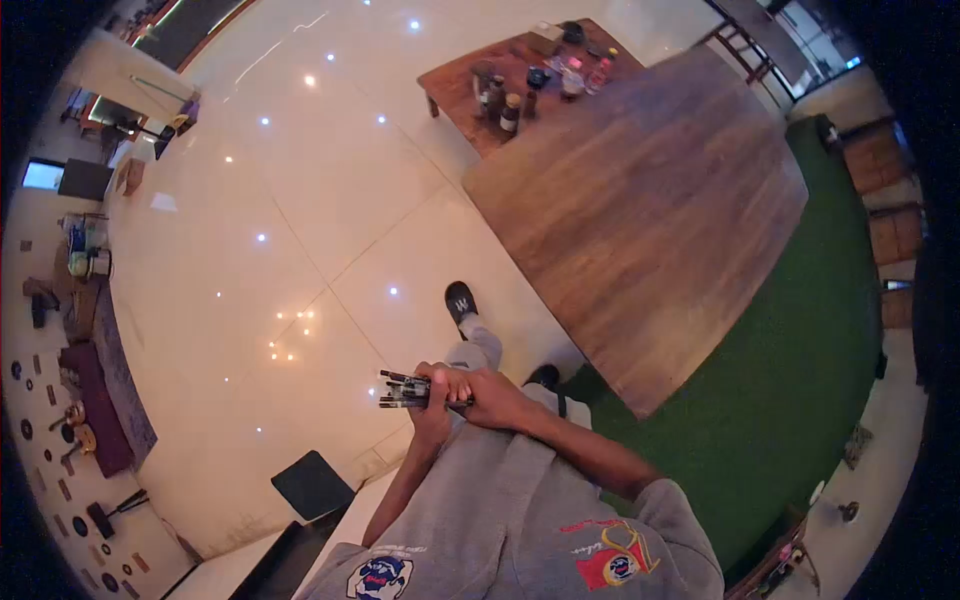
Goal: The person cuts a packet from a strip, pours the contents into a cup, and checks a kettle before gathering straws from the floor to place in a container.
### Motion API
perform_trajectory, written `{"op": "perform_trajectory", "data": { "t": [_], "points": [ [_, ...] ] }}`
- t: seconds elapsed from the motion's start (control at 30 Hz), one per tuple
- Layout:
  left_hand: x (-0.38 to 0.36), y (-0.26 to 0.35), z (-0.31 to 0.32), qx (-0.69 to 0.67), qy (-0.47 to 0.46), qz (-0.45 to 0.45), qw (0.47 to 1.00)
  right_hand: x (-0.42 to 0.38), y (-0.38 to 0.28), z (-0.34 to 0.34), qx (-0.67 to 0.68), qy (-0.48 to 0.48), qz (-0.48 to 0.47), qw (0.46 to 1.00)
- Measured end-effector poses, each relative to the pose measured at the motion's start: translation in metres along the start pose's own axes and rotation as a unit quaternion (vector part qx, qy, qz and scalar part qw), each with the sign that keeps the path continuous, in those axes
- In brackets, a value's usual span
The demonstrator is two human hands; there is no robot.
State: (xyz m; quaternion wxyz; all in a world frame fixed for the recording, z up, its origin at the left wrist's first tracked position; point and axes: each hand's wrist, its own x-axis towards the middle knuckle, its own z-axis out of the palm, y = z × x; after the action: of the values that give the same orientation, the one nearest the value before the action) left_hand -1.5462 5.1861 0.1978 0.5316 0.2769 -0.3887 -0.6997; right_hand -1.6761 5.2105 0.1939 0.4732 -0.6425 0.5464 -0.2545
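A bundle of thin dark sticks that look like pens [400, 391] is gripped in front of my waist, its ends pointing left. My left hand [433, 408] is closed around the bundle. Pressed against it is my right hand [487, 397], also closed, with a short dark end showing between the two hands. My fingers hide the middle of the bundle, so the exact kind of the sticks is hard to make out.
To the right stands a large wooden table [640, 220] beside a green carpet [720, 440]. A lower wooden table [455, 85] behind it holds several bottles [510, 113]. A dark chair [312, 485] is at lower left. Glossy tiles [300, 200] cover the floor.
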Motion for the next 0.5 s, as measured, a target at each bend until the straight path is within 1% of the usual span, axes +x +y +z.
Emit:
{"op": "perform_trajectory", "data": {
  "t": [0.1, 0.13, 0.2, 0.23, 0.27, 0.3, 0.33, 0.43, 0.5],
  "points": [
    [-0.006, -0.022, -0.01, -0.019, 0.036, 0.036, 0.999, 0.002, 0.017, 0.004, -0.029, -0.013, 0.002, 0.999],
    [-0.002, -0.019, -0.015, -0.022, 0.051, 0.048, 0.997, 0.011, 0.017, 0.007, -0.045, -0.022, 0.01, 0.999],
    [-0.008, -0.016, -0.031, -0.032, 0.084, 0.064, 0.994, 0.025, 0.017, 0.023, -0.046, -0.042, -0.014, 0.998],
    [0.033, 0.008, -0.02, -0.039, 0.108, 0.074, 0.991, 0.06, -0.004, -0.009, -0.05, -0.059, -0.026, 0.997],
    [0.04, 0.011, -0.022, -0.068, 0.107, 0.092, 0.988, 0.071, -0.006, -0.015, -0.052, -0.078, -0.037, 0.995],
    [0.042, 0.01, -0.028, -0.058, 0.125, 0.1, 0.985, 0.081, -0.004, -0.012, -0.055, -0.096, -0.048, 0.993],
    [0.048, 0.014, -0.015, -0.048, 0.146, 0.107, 0.982, 0.085, -0.009, -0.028, -0.057, -0.118, -0.059, 0.99],
    [0.05, 0.001, -0.024, -0.043, 0.202, 0.132, 0.97, 0.104, -0.008, -0.029, -0.09, -0.174, -0.051, 0.979],
    [0.046, -0.017, -0.021, -0.06, 0.233, 0.142, 0.96, 0.106, 0.011, -0.03, -0.11, -0.214, -0.064, 0.968]
  ]
}}
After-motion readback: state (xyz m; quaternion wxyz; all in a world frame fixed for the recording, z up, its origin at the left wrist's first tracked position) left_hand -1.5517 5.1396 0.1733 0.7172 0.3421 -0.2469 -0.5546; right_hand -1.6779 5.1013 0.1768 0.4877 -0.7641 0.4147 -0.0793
